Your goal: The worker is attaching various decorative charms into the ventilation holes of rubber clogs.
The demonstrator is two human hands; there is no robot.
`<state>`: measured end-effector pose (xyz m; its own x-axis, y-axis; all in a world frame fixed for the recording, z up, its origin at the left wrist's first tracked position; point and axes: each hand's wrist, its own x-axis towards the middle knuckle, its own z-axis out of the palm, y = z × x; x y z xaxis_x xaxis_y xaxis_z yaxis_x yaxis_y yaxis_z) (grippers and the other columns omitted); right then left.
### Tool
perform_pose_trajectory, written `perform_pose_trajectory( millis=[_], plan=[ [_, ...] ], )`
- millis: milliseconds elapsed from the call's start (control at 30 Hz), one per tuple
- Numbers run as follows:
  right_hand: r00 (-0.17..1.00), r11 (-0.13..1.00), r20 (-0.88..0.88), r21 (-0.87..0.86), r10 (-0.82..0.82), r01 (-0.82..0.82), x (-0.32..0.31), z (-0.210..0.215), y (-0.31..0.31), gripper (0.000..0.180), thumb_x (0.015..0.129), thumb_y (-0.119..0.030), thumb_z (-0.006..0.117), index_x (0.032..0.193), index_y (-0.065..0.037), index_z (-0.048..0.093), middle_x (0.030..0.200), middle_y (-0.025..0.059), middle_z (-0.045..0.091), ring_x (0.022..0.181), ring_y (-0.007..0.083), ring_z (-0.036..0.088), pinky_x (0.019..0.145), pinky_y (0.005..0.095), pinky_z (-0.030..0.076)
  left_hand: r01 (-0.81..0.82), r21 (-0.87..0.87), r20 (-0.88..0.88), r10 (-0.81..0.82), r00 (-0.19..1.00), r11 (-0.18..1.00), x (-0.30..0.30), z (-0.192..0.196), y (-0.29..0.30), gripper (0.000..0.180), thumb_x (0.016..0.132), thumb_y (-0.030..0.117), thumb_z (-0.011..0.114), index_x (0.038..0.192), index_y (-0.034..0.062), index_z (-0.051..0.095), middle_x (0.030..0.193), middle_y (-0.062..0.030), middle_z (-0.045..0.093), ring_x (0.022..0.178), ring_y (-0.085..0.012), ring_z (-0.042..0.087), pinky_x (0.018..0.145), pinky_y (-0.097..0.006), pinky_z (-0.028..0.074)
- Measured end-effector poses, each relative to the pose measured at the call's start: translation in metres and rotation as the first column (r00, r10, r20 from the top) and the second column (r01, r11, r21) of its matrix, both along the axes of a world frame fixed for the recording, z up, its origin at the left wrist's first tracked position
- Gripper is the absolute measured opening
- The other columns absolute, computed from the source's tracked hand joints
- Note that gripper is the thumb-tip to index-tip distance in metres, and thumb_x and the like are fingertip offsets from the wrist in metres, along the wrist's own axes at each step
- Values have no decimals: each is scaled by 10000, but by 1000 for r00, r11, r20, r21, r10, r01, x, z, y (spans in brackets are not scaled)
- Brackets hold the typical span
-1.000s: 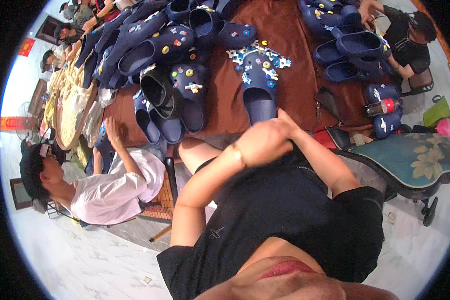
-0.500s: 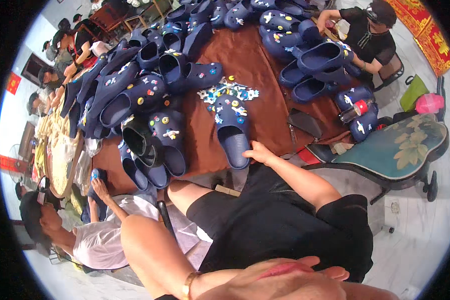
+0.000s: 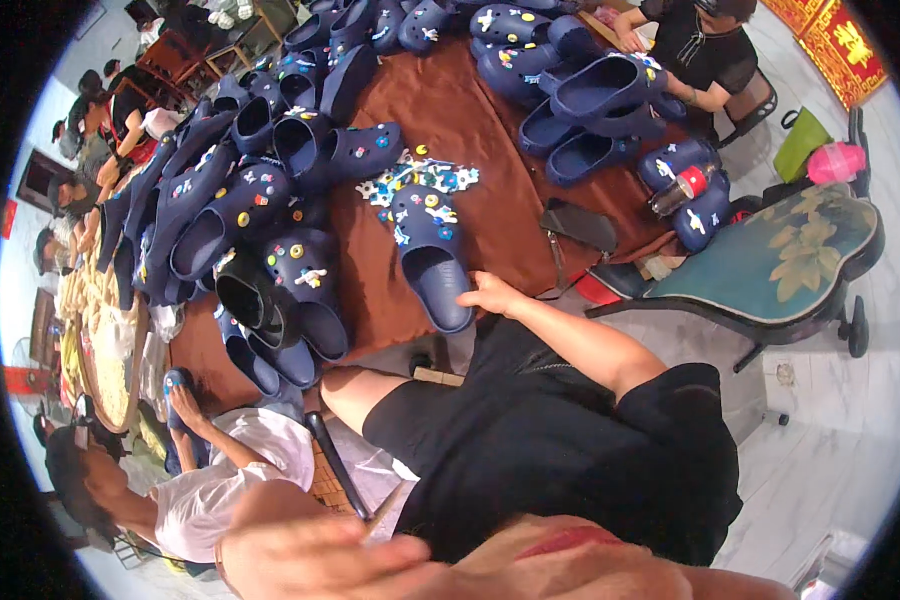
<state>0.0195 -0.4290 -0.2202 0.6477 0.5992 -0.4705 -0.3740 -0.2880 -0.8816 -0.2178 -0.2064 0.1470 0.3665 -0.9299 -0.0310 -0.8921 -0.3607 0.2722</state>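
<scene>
My right hand [image 3: 490, 293] pinches the heel edge of a navy clog [image 3: 436, 285] lying near the table's front edge. Several charms in white, blue and yellow sit on its toe, which points away from me. Against that toe lies a heap of loose blue and white charms [image 3: 450, 177], with a small yellow one just beyond. My left hand [image 3: 320, 550] is low in the picture, close to the camera and blurred. Its fingers look stretched out, and I see nothing in them.
Piles of navy clogs [image 3: 205, 200] cover the table's left; more are stacked far right [image 3: 600, 100]. A black clog [image 3: 250, 298] and a dark pouch [image 3: 580, 226] lie there too. One co-worker [image 3: 90, 490] sits at left, another [image 3: 705, 50] far right. A green padded chair [image 3: 770, 260] stands right.
My left hand has come away from near my chin, moving left into view. The right hand keeps its hold on the clog. The whole view has shifted slightly.
</scene>
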Motion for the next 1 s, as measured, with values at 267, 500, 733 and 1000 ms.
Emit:
perform_pose_trajectory(
  millis=[267,500,733,1000],
  plan=[
    [977,954,155,285,-145,96,36,36,-22,459,693,-193,595,1089,-5,459,875,51,563,692,129,560,468,254,461,-932,-359,-713,658,243,-44,84,-166,6,398,793,-13,487,1186,-10,425,1091,-115,525,999,-183,509,865,-280,389],
    [826,898,360,247,-433,364,163,143,-13,403,714,-194,611,1044,22,529,982,100,571,874,179,543,757,337,449,-971,-159,-647,724,238,178,87,-302,-28,555,762,41,584,1261,27,341,1181,-150,479,1081,-222,478,888,-314,395],
    [733,745,178,304,-656,593,325,173,-16,451,661,-312,700,951,-4,542,896,92,558,762,211,549,549,316,474,-959,-214,-611,740,280,186,108,-317,-66,500,756,97,578,1220,52,398,1121,-187,491,990,-297,518,808,-338,440],
    [559,476,-203,344,-804,809,399,106,-20,380,793,-132,580,1077,78,440,1155,198,415,958,358,492,663,429,523,-973,-208,-620,755,211,101,149,-322,-57,412,790,119,536,1178,33,427,1097,-179,497,1008,-321,495,857,-360,401]
  ],
)
